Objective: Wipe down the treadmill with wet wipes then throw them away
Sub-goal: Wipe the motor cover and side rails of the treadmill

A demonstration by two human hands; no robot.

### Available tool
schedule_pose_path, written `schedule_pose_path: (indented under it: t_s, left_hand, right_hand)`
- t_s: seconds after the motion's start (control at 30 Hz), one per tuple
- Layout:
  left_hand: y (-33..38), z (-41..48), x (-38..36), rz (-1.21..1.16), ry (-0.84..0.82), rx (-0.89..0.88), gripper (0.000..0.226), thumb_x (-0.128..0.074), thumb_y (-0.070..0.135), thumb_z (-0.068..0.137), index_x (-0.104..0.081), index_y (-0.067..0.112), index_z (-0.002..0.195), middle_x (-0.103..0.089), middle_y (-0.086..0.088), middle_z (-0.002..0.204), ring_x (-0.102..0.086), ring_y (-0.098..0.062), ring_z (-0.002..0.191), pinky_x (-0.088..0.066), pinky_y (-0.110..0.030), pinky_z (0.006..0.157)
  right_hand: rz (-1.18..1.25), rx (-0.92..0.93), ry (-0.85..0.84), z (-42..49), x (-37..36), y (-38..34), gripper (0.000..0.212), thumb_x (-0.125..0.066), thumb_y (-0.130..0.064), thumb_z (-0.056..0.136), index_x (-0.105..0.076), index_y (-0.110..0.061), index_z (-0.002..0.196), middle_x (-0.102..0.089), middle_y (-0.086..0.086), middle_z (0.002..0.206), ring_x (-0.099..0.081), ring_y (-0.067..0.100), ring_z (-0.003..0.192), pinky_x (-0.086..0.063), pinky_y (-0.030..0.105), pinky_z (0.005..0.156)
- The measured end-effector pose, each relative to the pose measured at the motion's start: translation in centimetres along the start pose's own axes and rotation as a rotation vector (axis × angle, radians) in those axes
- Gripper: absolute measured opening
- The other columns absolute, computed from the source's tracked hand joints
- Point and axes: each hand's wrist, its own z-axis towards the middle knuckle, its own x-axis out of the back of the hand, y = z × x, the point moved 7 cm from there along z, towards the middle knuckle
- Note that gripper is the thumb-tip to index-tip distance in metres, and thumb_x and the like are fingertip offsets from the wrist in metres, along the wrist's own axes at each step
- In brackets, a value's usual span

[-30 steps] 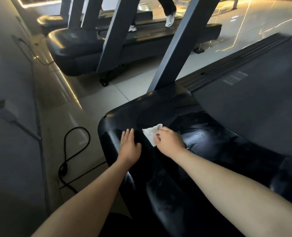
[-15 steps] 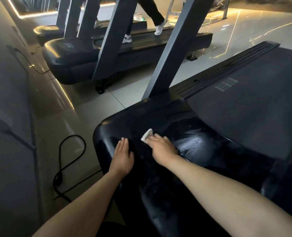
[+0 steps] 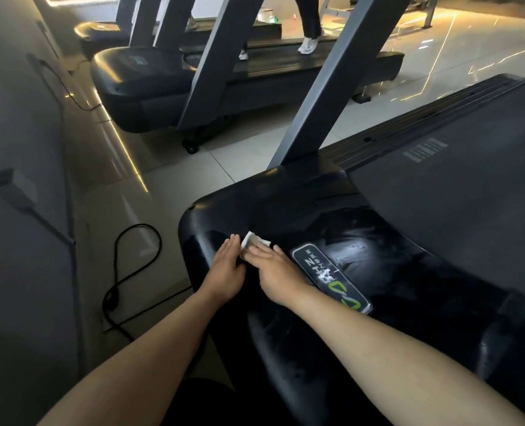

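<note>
Most of the wet wipe (image 3: 253,240) lies hidden under the fingers of the right hand (image 3: 275,272) on the treadmill (image 3: 285,207) hood; only a crumpled white corner shows past them. Whether the left hand (image 3: 224,272), just beside on the hood, touches the wipe cannot be told. The label (image 3: 325,272) on the hood is smeared by glare, its lettering only partly legible. The treadmill's belt (image 3: 454,195) runs off the right edge and its upright (image 3: 332,87) off the top. Left of the treadmill, the floor cable (image 3: 138,250) vanishes behind the hood. Beyond the treadmill, a person (image 3: 312,23) shows only lower legs and shoes
</note>
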Motion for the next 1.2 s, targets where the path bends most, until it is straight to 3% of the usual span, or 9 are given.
schedule_pose_path:
  t_s: [0.2,0.3,0.53,0.67,0.77,0.87,1.03,1.13,1.2]
  left_hand:
    - [-1.6,-2.0,1.2,0.291,0.157,0.063,0.065,-0.042,0.042,0.106,-0.021,0.015,0.161,-0.017,-0.004,0.169,-0.007,-0.026,0.156,-0.007,-0.039,0.124]
    - [-1.6,-2.2,1.1,0.290,0.158,0.141,0.065,-0.042,0.047,0.104,-0.021,0.023,0.161,-0.015,0.002,0.169,-0.012,-0.028,0.152,-0.008,-0.045,0.121]
    - [-2.3,-2.4,2.3,0.151,0.098,0.129,0.067,-0.049,0.020,0.098,-0.024,0.022,0.161,-0.027,0.001,0.166,-0.023,-0.025,0.150,-0.018,-0.044,0.120]
    - [-2.4,-2.7,2.6,0.150,0.091,0.118,0.069,-0.048,0.012,0.096,-0.025,0.024,0.160,-0.027,0.002,0.165,-0.024,-0.023,0.150,-0.020,-0.043,0.121]
    - [-2.2,-3.0,2.4,0.101,0.110,0.120,0.068,-0.046,0.009,0.097,-0.027,0.025,0.160,-0.026,0.005,0.166,-0.022,-0.021,0.151,-0.016,-0.042,0.123]
    - [-2.3,-2.9,2.6,0.070,0.162,0.121,0.064,-0.045,0.008,0.097,-0.033,0.024,0.157,-0.032,0.002,0.164,-0.027,-0.022,0.149,-0.019,-0.042,0.122]
    - [-1.6,-2.7,2.6,0.079,0.210,0.153,0.054,-0.041,0.017,0.103,-0.037,0.024,0.155,-0.037,0.000,0.161,-0.031,-0.022,0.148,-0.018,-0.043,0.119]
    - [-0.6,-2.8,2.1,0.122,0.204,0.145,0.051,-0.039,0.024,0.105,-0.037,0.025,0.156,-0.030,0.002,0.164,-0.025,-0.022,0.150,-0.015,-0.044,0.120]
    - [0.3,-2.9,1.3,0.174,0.185,0.093,0.051,-0.039,0.026,0.106,-0.035,0.024,0.157,-0.027,0.002,0.166,-0.020,-0.022,0.152,-0.014,-0.045,0.121]
  right_hand:
    - [-0.157,-0.327,0.126,-1.9,1.6,5.4,0.060,-0.043,-0.003,0.084,-0.051,-0.017,0.142,-0.051,0.001,0.146,-0.042,0.023,0.140,-0.034,0.038,0.107]
    - [-0.098,-0.287,0.163,-1.8,0.5,2.3,0.058,-0.035,-0.013,0.079,-0.061,-0.013,0.131,-0.061,0.004,0.133,-0.051,0.028,0.131,-0.038,0.042,0.107]
    - [-0.077,-0.111,0.026,-1.1,-1.1,-2.1,0.058,-0.046,-0.009,0.096,-0.044,-0.027,0.151,-0.036,-0.011,0.160,-0.022,0.009,0.151,-0.010,0.040,0.122]
    - [-0.163,-0.322,0.088,-1.6,1.1,2.9,0.056,-0.040,-0.015,0.099,-0.037,-0.030,0.153,-0.033,-0.010,0.162,-0.023,0.011,0.151,-0.022,0.043,0.116]
    - [-0.206,-0.445,0.043,-2.4,1.0,3.9,0.053,-0.035,-0.022,0.104,-0.029,-0.022,0.156,-0.027,-0.005,0.164,-0.020,0.016,0.151,-0.017,0.044,0.120]
    - [-0.168,-0.357,0.016,-3.0,-0.7,0.6,0.054,-0.030,-0.028,0.105,-0.026,-0.019,0.158,-0.023,-0.001,0.166,-0.014,0.018,0.153,-0.009,0.046,0.122]
    - [-0.228,-0.102,-0.055,-5.0,-4.0,-4.9,0.070,-0.015,-0.039,0.091,-0.046,-0.018,0.150,-0.039,-0.001,0.160,-0.024,0.018,0.152,-0.013,0.050,0.122]
    - [-0.297,-0.109,-0.039,-5.8,-3.3,-3.8,0.064,-0.020,-0.037,0.093,-0.050,-0.020,0.147,-0.044,-0.002,0.156,-0.031,0.016,0.149,-0.020,0.052,0.120]
    - [-0.297,-0.218,-0.011,-5.9,-1.7,-1.4,0.060,-0.020,-0.037,0.100,-0.036,-0.020,0.155,-0.033,-0.002,0.162,-0.023,0.017,0.152,-0.013,0.051,0.122]
